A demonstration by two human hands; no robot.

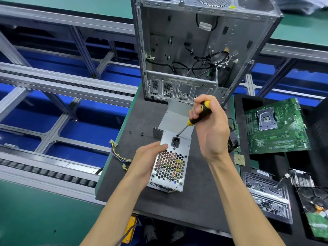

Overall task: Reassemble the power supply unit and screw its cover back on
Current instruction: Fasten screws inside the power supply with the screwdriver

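On a dark grey foam-topped worktop point(138, 112), a left hand point(147, 157) is gripping a silver honeycomb-vented power supply unit point(170, 164) while a right hand point(211, 125) is clasping a yellow-and-black screwdriver point(197, 114), tip against its casing, before an emptied steel computer case point(204, 50); a green motherboard point(276, 126) is lying nearby.

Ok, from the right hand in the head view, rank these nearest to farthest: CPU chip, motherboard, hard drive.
From the right hand:
1. CPU chip, just below-right, on the mat's edge.
2. Motherboard, further right, on the black tray.
3. Hard drive, far lower right corner.
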